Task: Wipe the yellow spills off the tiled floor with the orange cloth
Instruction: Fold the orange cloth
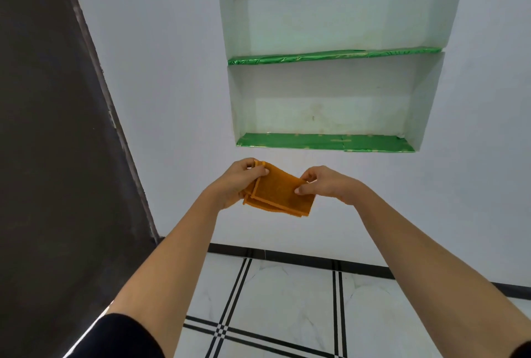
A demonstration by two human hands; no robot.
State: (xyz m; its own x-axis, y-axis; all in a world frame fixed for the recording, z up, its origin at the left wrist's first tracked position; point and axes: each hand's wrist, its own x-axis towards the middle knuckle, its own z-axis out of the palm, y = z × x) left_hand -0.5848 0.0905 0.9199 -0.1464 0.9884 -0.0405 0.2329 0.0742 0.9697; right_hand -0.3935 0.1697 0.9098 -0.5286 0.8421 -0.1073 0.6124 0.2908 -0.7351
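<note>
I hold the folded orange cloth (280, 195) up at arm's length before the white wall (178, 99), well above the tiled floor (287, 300). My left hand (235, 182) pinches its upper left corner; my right hand (327, 183) pinches the right edge. Green-lined shelves (324, 142) sit in the wall niche beyond.

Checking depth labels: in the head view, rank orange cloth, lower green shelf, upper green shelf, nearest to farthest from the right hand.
1. orange cloth: pinched by the right hand.
2. lower green shelf: just above.
3. upper green shelf: higher in the niche.
</note>
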